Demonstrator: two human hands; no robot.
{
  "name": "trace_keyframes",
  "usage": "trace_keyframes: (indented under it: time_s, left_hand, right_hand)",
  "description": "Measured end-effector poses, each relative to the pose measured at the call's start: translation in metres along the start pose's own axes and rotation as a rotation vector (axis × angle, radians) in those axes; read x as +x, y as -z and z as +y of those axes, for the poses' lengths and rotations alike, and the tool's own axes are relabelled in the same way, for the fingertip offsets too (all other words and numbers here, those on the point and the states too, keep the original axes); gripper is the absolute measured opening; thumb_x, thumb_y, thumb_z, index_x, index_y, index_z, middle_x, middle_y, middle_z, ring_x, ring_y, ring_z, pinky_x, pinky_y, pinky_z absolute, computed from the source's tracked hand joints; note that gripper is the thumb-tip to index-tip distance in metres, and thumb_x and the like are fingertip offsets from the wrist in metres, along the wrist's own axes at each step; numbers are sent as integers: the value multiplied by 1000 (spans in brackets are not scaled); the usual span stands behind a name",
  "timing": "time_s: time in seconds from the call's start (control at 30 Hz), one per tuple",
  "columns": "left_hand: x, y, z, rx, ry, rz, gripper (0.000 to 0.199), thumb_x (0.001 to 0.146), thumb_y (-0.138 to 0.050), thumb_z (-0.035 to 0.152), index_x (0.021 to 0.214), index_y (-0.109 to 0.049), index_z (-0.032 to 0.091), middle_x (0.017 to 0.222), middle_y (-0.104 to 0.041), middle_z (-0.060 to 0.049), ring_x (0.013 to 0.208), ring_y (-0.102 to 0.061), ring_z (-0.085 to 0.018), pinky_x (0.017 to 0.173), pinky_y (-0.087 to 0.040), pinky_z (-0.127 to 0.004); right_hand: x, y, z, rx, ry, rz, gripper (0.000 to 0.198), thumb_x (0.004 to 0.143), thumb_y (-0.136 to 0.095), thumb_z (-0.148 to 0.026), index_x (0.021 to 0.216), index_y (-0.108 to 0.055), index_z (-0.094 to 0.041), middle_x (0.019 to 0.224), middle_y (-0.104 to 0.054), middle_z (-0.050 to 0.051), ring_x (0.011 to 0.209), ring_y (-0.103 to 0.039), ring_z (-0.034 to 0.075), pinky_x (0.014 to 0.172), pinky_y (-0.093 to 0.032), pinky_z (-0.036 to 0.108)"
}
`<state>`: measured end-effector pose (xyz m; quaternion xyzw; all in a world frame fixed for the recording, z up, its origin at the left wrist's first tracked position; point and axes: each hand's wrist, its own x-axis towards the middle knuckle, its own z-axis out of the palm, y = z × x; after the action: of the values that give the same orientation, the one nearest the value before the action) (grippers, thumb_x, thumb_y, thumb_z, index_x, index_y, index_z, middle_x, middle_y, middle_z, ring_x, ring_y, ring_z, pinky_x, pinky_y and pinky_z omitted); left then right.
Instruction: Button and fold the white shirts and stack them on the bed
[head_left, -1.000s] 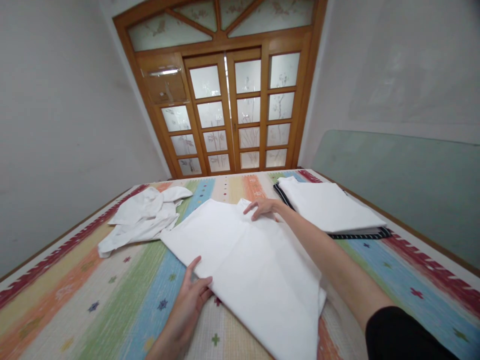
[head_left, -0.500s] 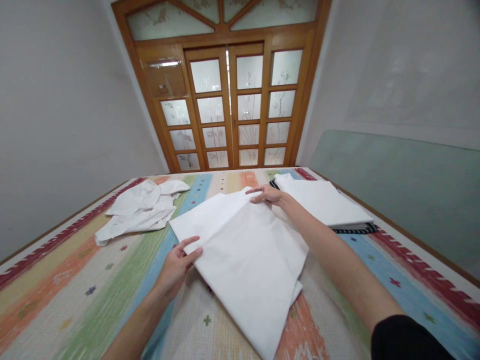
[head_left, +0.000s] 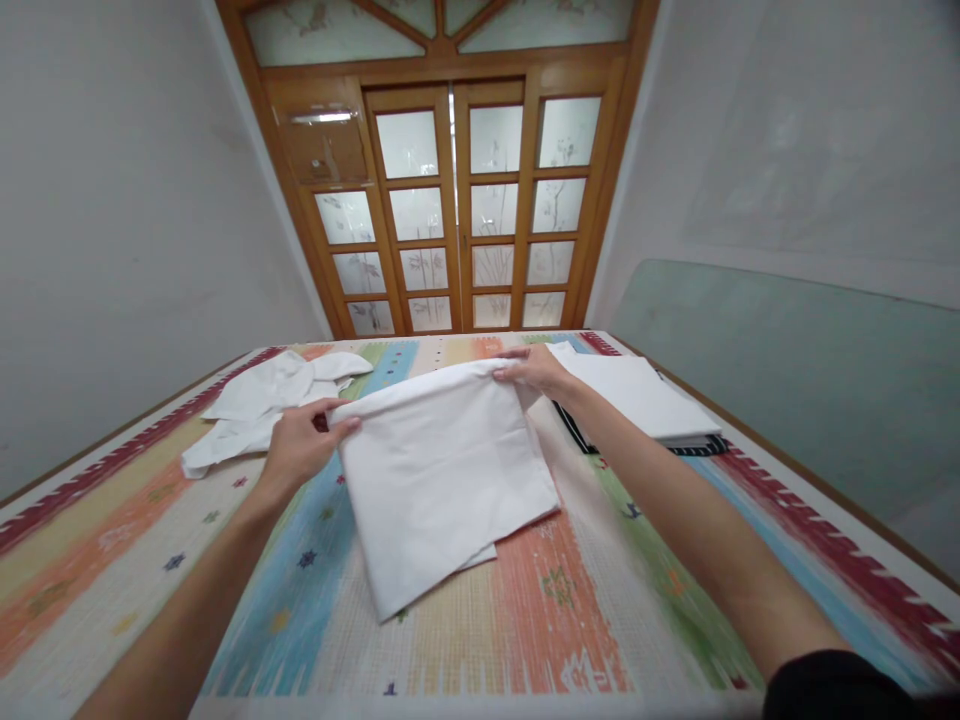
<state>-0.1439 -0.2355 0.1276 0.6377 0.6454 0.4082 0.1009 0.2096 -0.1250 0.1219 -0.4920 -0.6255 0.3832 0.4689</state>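
A folded white cloth (head_left: 450, 470) hangs between my two hands above the patterned tablecloth, its lower edge near or on the table. My left hand (head_left: 304, 440) pinches its upper left corner between thumb and fingers. At the upper right corner, my right hand (head_left: 536, 370) grips the same top edge. The cloth is layered, with a second layer peeking out at the bottom. Whether it is a garment I cannot tell.
Crumpled white fabric (head_left: 259, 390) lies at the left of the table. A stack of folded white cloth (head_left: 637, 395) with black-and-white striped trim sits at the right. Beyond the striped tablecloth (head_left: 300, 600) stand wooden glass-paned doors (head_left: 459, 200); a pale green panel (head_left: 787, 360) leans along the right wall.
My left hand has moved up and left to the cloth's upper corner. The cloth, earlier slanted and spread low, now hangs from a raised, nearly level top edge.
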Motion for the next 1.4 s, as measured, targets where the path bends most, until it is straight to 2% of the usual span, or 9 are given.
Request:
trace_keyframes:
  time_s: [0.13,0.3,0.47,0.53,0.7,0.9,1.0,1.2,1.4]
  left_hand:
    - [7,-3,5,186,-126,73,26,70,-66,39,85,-73,19,71,-66,-3,65,-56,-18,64,-42,-27]
    - [10,-9,6,139,-143,75,24,69,-65,37,82,-69,17,74,-64,-4,68,-56,-19,67,-43,-28]
    - [3,-9,5,-228,-44,-49,66,60,-73,50,115,-60,16,70,-59,2,66,-59,-17,62,-47,-26]
    - [-1,-9,5,-300,6,-112,77,56,-76,54,119,-57,15,65,-56,4,60,-58,-15,58,-47,-25]
    - [-6,-10,5,-180,-40,-126,61,62,-70,63,99,-69,15,59,-63,-1,58,-61,-18,56,-48,-26]
    - [-5,-11,6,-157,-74,-141,58,59,-72,59,97,-75,15,85,-75,-6,75,-66,-23,66,-51,-29]
    - [-5,-8,9,-78,-130,-159,48,62,-72,52,95,-76,18,86,-74,-5,74,-64,-22,68,-50,-29]
    - [-6,-5,13,146,-249,-56,29,74,-62,43,88,-75,21,78,-68,-5,65,-55,-18,67,-44,-28]
    - [-2,-2,13,122,-278,38,25,77,-59,42,80,-71,20,75,-61,-4,68,-53,-18,66,-43,-28]
  right_hand:
    - [-8,-2,-4,-170,89,155,43,55,-85,-25,95,-77,-14,94,-76,7,93,-68,25,88,-52,36]
    - [-16,3,-3,-248,137,245,45,54,-85,-30,95,-77,-14,94,-76,8,93,-68,26,90,-51,37]
    - [-21,10,6,-74,123,168,53,52,-86,-32,101,-75,-14,95,-75,8,89,-68,24,83,-53,35]
    - [-22,13,10,-15,106,142,55,51,-87,-33,101,-75,-13,95,-75,9,86,-68,22,82,-54,35]
    - [-24,18,15,0,98,116,48,54,-86,-33,96,-76,-14,89,-75,8,79,-68,20,79,-55,34]
    - [-27,26,14,1,0,68,53,50,-85,-23,101,-76,-14,80,-74,4,72,-66,18,74,-56,33]
    - [-29,29,13,-9,-2,104,53,48,-86,-24,100,-76,-13,79,-74,4,72,-66,18,72,-56,32]
    - [-40,38,6,-17,40,173,55,46,-90,-31,97,-77,-13,85,-75,6,79,-68,21,75,-56,32]
    - [-51,49,-2,233,-46,74,50,49,-91,-25,96,-77,-15,86,-75,9,75,-69,20,72,-59,33]
